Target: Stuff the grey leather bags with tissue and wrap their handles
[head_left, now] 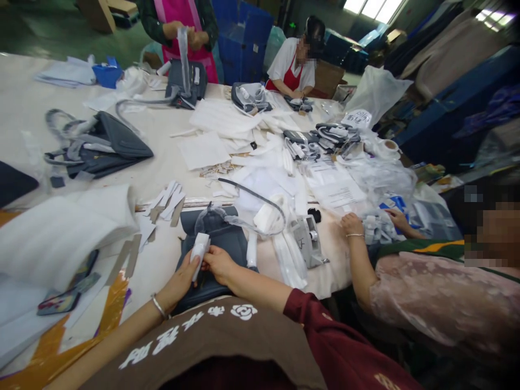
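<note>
Left hand (pixel 187 272) closed round white wrap (pixel 200 248); right hand (pixel 219 264) bunched at its edge, grip unclear — all over dark bag (pixel 227 234). I'd go snug, edges flat — no tugging.

I'm wearing a brown apron (pixel 211 346), white characters (pixel 173 338) running across it, white flower emblem (pixel 244 312) alongside, and there's my maroon right sleeve (pixel 325 330), pale motifs (pixel 385 382), silvery bangle (pixel 158 306) on my left wrist (pixel 166 298)!
</note>
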The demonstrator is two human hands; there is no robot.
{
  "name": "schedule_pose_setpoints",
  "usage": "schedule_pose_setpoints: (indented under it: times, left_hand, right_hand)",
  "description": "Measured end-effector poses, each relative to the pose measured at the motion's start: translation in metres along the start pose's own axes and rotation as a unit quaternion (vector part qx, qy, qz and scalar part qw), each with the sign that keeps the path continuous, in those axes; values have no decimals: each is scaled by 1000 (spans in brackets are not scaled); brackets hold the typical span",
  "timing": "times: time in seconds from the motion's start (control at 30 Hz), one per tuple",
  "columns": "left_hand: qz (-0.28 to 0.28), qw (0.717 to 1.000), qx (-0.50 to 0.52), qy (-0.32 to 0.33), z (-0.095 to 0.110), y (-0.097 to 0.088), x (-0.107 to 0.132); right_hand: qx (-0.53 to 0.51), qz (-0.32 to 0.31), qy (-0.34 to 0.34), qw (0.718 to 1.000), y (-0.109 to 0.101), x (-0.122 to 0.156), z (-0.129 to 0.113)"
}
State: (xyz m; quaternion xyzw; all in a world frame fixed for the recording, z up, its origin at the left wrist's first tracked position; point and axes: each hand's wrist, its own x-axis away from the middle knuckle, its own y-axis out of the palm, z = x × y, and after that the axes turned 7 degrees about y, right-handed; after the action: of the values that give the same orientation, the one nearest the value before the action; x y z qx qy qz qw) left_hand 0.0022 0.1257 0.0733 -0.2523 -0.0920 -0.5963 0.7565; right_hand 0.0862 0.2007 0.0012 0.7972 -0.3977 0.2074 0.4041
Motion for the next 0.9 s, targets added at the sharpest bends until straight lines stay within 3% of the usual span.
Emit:
schedule_pose_setpoints:
  times: [0.23,0.43,0.63,0.9]
  left_hand:
    - [-32,999,2,-14,-15,-2,-12]
    - [-15,1000,12,14,-26,-1,-15]
    - [-10,999,0,33,-31,-1,-15]
    - [-48,998,33,38,-34,-7,-21]
  right_hand:
    - [-1,-19,7,1000,-1,10,-7]
    - [-18,19,4,1000,4,13,-3]
    - [-85,-40,27,995,5,21,-8]
    - [-35,-48,-4,998,1,18,-1]
